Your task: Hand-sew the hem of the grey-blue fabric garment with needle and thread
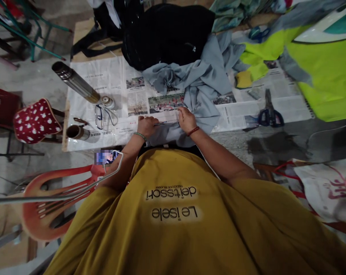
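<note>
Grey cloth (206,109) lies bunched on the newspaper-covered table (101,76) and hangs toward my lap. My left hand (146,126), with a green bracelet, is closed at the near edge of the cloth. To its right, my right hand (186,120), wearing a red bracelet, pinches the cloth between thumb and curled fingers. A pale strip stretches between the two hands; whether it is part of the cloth is not clear. Both hands are low over the table's front edge, close to my body.
A steel thermos (78,84), eyeglasses (99,116) and a metal cup (77,132) stand or lie at left. Behind is a black bag (170,34). At right are scissors (269,112), a yellow sponge-like block (244,80), neon-yellow fabric (322,76) and an iron (330,28).
</note>
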Demonstrator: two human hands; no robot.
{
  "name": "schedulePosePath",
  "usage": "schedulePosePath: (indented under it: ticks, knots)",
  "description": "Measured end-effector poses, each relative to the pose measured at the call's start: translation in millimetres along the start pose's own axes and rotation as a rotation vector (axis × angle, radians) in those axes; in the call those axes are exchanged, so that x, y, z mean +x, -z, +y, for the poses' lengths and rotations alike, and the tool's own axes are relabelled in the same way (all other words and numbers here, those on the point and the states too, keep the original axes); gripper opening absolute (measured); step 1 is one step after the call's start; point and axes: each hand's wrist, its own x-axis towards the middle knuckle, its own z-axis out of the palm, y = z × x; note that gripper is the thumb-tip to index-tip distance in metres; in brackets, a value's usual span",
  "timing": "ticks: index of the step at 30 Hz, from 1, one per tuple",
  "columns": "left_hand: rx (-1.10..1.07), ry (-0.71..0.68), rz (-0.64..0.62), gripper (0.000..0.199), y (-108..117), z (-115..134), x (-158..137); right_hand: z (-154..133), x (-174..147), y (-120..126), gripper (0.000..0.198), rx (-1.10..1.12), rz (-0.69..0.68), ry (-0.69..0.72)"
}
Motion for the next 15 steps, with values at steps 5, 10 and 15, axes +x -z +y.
schedulePosePath:
  ticks: [5,10,15]
  knots:
    - [-0.148,0.010,0.053,0.005,-4.5,-9.0,-4.8,-1.2,2.0,2.2,0.034,-0.011,-0.030,0.014]
    - [-0.254,0.024,0.119,0.013,-15.1,-9.3,-8.5,-7.6,14.2,13.0,0.033,-0.042,-0.101,0.059]
    - [-0.267,-0.003,0.133,0.011,-17.4,-8.5,-8.4,-21.9,30.9,19.7,0.032,-0.055,-0.175,0.128]
